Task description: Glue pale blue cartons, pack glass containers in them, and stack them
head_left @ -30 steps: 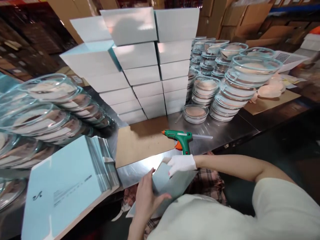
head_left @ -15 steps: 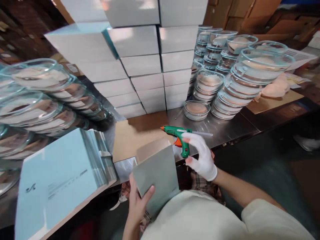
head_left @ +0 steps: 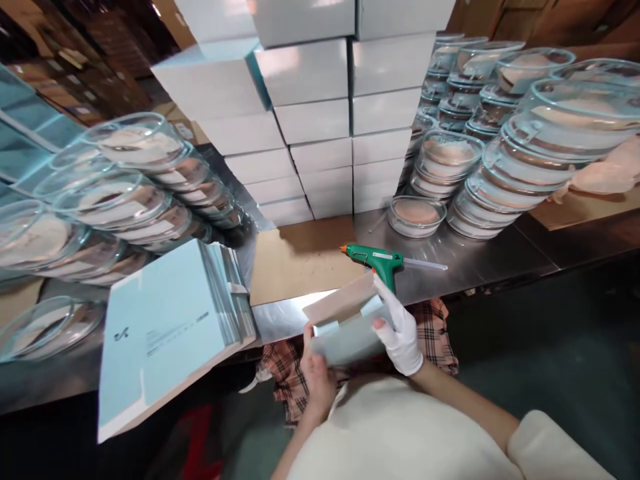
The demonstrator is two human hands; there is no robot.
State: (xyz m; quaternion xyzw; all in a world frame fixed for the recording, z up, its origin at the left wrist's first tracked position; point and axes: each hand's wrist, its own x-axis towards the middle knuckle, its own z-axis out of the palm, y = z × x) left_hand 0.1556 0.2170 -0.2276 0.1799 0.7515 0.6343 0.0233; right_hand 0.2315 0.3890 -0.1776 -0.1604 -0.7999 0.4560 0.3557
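No legible text on flat cartons [head_left: 165, 333]

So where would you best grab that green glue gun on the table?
By its handle. The green glue gun stands upright on the steel table, nozzle pointing left and the glue stick out to the right, with the handle hanging down towards the person. Probably come from the near side, where the gloved right hand already is, keeping clear of the nozzle.

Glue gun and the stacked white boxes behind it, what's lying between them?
In the head view, a brown cardboard sheet on the metal table lies between the glue gun and white boxes.
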